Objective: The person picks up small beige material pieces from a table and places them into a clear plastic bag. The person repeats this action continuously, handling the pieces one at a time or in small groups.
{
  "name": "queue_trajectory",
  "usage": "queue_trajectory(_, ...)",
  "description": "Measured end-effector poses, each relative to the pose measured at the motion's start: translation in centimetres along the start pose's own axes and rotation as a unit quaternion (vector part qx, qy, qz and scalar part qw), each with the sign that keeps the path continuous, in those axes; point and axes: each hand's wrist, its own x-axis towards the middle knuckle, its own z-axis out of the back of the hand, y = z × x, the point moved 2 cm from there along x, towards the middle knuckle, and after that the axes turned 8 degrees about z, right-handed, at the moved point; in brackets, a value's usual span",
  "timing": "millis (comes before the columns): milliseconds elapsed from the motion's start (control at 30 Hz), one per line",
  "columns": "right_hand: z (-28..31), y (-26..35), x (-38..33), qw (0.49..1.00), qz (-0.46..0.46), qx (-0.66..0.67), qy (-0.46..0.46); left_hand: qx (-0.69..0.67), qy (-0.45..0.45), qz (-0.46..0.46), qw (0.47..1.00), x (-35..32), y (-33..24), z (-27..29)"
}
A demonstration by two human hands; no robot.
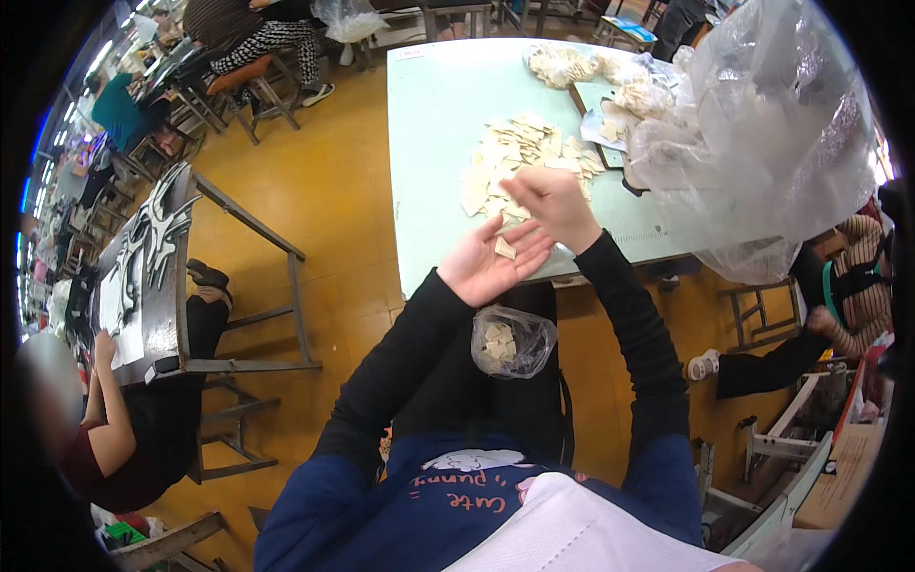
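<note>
Palm up and fingers stretched, my left hand (486, 267) is at the table's near edge. A small cream-coloured flat piece (505, 249) lies on its fingers. My right hand (558, 202) is just above and to the right, its fingers curled together over the near side of a pile of cream flat pieces (519, 143); whatever they pinch is too small to make out. On my lap, below the hands, rests a clear plastic bag (535, 334) with several of the same cream pieces (498, 343) inside.
The pile lies on a pale green table (434, 143). Bundled cream pieces (562, 65) and a large clear plastic bag (762, 143) crowd its right side. At the left, a person sits by another table (162, 315) with dark strips. A stool (243, 81) stands farther back.
</note>
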Motion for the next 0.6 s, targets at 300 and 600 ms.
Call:
queue_trajectory(300,0.5,1.4,-1.0,0.985,0.071,0.041,0.149,0.033,0.116,-0.006,0.993,0.9,-1.6,2.1)
queue_trajectory(600,2.5,1.6,-3.7,0.994,-0.053,0.070,0.066,0.041,0.050,-0.060,0.996,0.6,-0.4,1.4)
